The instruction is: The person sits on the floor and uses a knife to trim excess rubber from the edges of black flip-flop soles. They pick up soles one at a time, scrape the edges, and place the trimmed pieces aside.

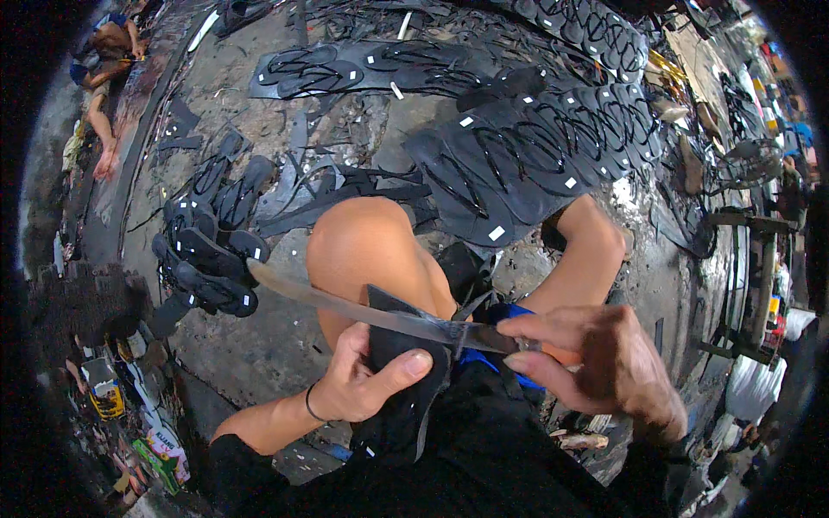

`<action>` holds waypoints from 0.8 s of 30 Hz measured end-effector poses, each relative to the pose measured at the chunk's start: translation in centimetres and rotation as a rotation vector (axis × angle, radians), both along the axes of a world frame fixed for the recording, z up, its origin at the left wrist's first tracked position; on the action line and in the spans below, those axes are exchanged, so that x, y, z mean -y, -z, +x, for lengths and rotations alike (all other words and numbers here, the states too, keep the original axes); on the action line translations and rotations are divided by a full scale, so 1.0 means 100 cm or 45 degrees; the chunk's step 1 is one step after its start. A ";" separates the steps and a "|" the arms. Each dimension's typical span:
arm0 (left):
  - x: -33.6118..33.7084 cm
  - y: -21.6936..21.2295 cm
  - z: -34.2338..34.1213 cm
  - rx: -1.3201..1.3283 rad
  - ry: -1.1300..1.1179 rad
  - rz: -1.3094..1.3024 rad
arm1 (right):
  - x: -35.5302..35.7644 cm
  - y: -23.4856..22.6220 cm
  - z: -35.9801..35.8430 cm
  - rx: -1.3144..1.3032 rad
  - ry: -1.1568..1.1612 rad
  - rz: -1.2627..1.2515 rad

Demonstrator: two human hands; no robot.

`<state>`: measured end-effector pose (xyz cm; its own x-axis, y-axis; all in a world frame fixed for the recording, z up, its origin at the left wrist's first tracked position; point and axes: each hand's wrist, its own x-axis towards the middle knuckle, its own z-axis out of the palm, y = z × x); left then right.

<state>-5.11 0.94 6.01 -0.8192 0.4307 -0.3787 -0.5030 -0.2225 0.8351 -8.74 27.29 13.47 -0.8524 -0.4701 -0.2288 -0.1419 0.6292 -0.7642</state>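
While the left hand [367,380] pinches a black rubber piece [389,344] under its thumb above the lap, just below the left knee [367,246], the right hand [604,358] grips a knife [380,312] by its handle end. The long blade lies across the piece, and a thin black strip [423,432] hangs beside it. The step in hand looks like trimming the edge; the next stroke would call for a firm left hold, with the thumb clear of the blade.

Counted at the lap: one piece, one knife, one strip. Beyond the knees lie three rows of black sandals [535,168], and one sandal pile [207,268] sits to the left; they overlap too much to count singly. One co-worker [110,52] sits upper left.
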 end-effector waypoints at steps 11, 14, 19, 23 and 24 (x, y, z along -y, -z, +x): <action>0.004 -0.071 -0.067 -0.687 0.307 -0.776 | 0.001 0.032 -0.028 0.277 -0.112 -0.631; 0.020 -0.066 -0.051 -1.077 0.240 -0.605 | 0.002 0.059 0.002 0.346 0.280 -0.746; -0.039 0.039 0.040 0.160 -0.541 0.334 | 0.029 0.077 0.037 0.339 0.383 -0.919; -0.074 0.035 -0.016 0.264 -1.013 0.810 | 0.031 0.088 0.056 -0.209 0.483 -0.525; -0.076 0.039 -0.012 0.247 -1.042 0.736 | 0.033 0.088 0.064 -0.311 0.541 -0.374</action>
<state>-6.34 8.49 2.14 -0.8911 -0.0747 -0.4475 -0.1310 -0.9021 0.4113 -2.34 23.97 4.64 -0.9922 -0.0889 0.0872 -0.1175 0.4358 -0.8923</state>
